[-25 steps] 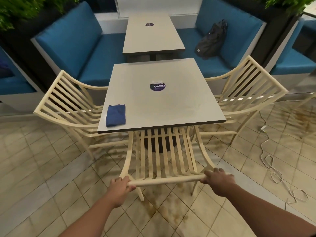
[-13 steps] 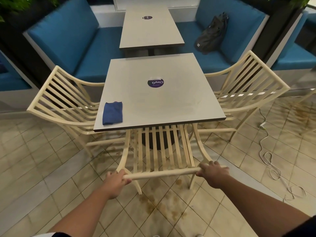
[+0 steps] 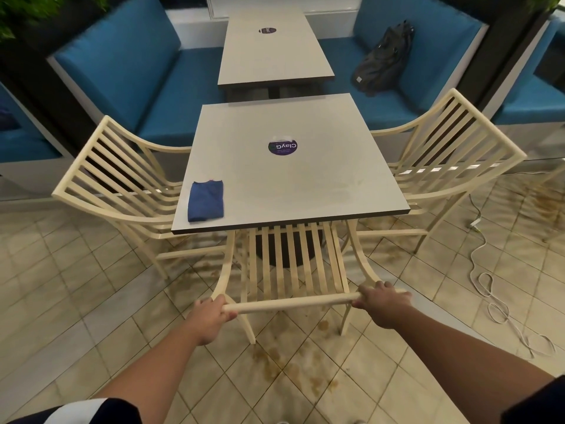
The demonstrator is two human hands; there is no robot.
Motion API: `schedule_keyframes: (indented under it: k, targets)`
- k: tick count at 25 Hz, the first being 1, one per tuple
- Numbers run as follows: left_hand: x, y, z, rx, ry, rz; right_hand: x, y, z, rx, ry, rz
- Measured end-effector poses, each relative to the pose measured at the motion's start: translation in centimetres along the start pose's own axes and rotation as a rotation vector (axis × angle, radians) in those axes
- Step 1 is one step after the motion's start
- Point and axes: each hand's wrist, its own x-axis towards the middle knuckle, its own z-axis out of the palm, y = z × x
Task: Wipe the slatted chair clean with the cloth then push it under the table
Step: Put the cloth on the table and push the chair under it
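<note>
The chair (image 3: 290, 303) stands at the near edge of the table (image 3: 305, 185), its slatted back tilted toward the person. The seat is already under the tabletop, and the back and rear legs are still out on the floor. The left hand (image 3: 211, 316) grips the left end of the chair's top rail, fingers curled around it. The right hand (image 3: 383, 304) grips the right end in the same way, knuckles up.

The blue cloth (image 3: 205, 201) lies folded on the table near its front left corner, apart from both hands. A round purple sticker (image 3: 282, 147) sits near the middle of the tabletop.

Two more slatted chairs flank the table, one on the left (image 3: 116, 179) and one on the right (image 3: 452, 148), both partly tucked in. Behind is a second table (image 3: 272, 53) between blue benches (image 3: 128, 65), and a dark bag (image 3: 382, 62) rests on the right bench. The tiled floor (image 3: 290, 368) shows brown stains under and in front of the chair. A white cable (image 3: 489, 301) snakes across the tiles on the right.
</note>
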Motion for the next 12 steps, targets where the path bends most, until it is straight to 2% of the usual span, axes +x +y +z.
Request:
schedule_keyframes:
  k: [5,9,12]
  targets:
    - [0.2,-0.6,0.1,0.026,0.024,0.004,0.1,-0.6,-0.2,-0.009,-0.010,0.005]
    - [-0.3,-1.4,0.1,-0.055,0.021,0.027,-0.1,-1.4,-1.2,-0.059,-0.076,0.020]
    - [-1.5,-2.2,-0.9,-0.131,0.079,0.067,0.0,-2.9,-2.9,-0.045,-0.095,0.008]
